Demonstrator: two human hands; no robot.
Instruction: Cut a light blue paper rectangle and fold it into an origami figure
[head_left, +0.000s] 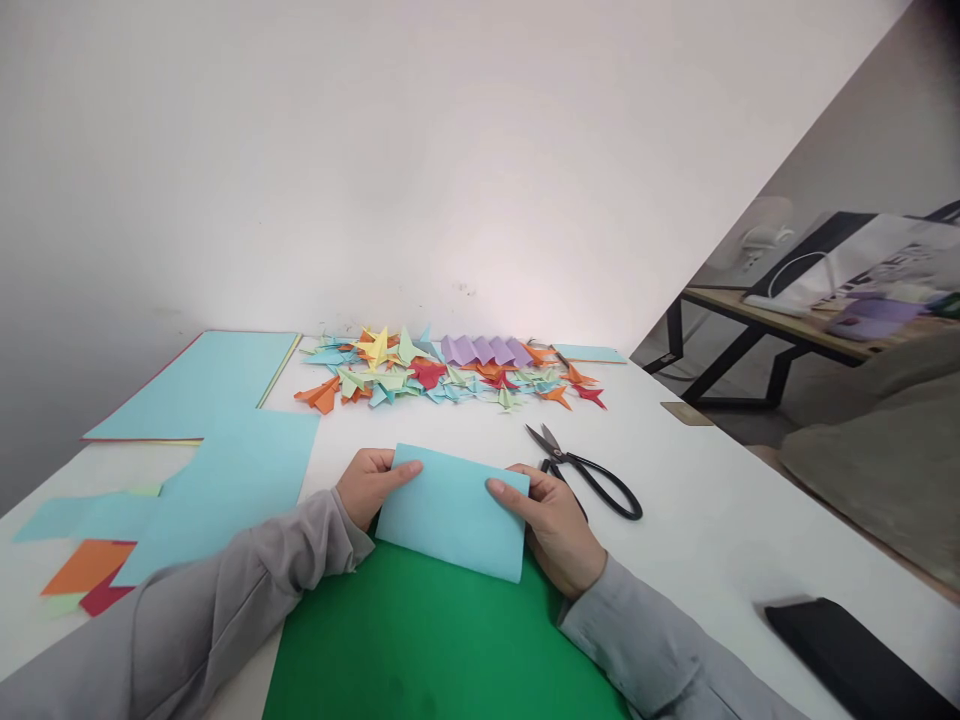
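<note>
A light blue sheet of paper (454, 515) is held up between both hands, tilted a little down to the right. My left hand (373, 484) pinches its upper left corner, thumb on the near face and fingers behind. At the right edge, my right hand (559, 520) grips it the same way, with most fingers hidden behind. Beneath the paper lies a large green sheet (442, 645) on the white table. Black-handled scissors (589, 475) rest just beyond my right hand, blades slightly apart and one handle partly covered by it.
Many folded paper shapes (427, 374) are heaped along the wall, with a pleated purple strip (486, 351) among them. Blue sheets (225, 390) and orange scraps (90, 567) lie on the left. A black object (855, 650) sits at the right edge, near another table (780, 320).
</note>
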